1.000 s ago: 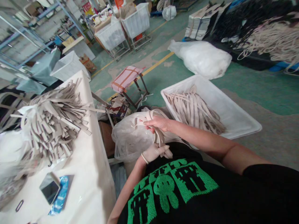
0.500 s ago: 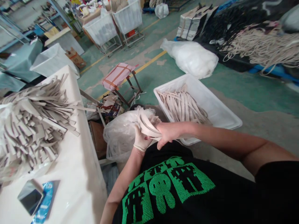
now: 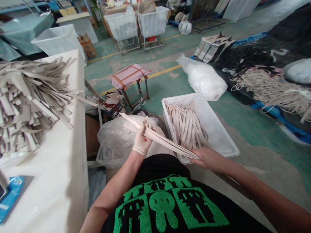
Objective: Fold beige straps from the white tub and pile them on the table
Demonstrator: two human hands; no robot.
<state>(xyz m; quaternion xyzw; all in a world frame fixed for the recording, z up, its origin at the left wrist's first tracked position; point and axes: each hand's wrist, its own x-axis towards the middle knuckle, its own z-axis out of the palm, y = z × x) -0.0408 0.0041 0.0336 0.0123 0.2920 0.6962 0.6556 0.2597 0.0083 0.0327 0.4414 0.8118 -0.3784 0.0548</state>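
Observation:
My left hand (image 3: 143, 139), in a pale glove, grips one end of a bundle of long beige strips (image 3: 167, 142). My bare right hand (image 3: 206, 158) holds the other end, so the bundle is stretched straight between both hands above my lap. Just behind the bundle sits a white plastic tub (image 3: 220, 129) holding several more beige strips (image 3: 187, 126). A clear plastic bag (image 3: 114, 142) bulges under my left hand.
A white table (image 3: 65, 168) on the left carries a big heap of grey-beige strips (image 3: 26, 97) and a blue packet (image 3: 9, 194). A pink-topped stool (image 3: 128, 76), a full white sack (image 3: 205, 79), wheeled bins (image 3: 136, 24) and cord piles (image 3: 274, 87) stand on the green floor.
The bent, looped bundle has been pulled out straight: my right hand slid down and right to its far end while my left hand kept the near end. The view swung left.

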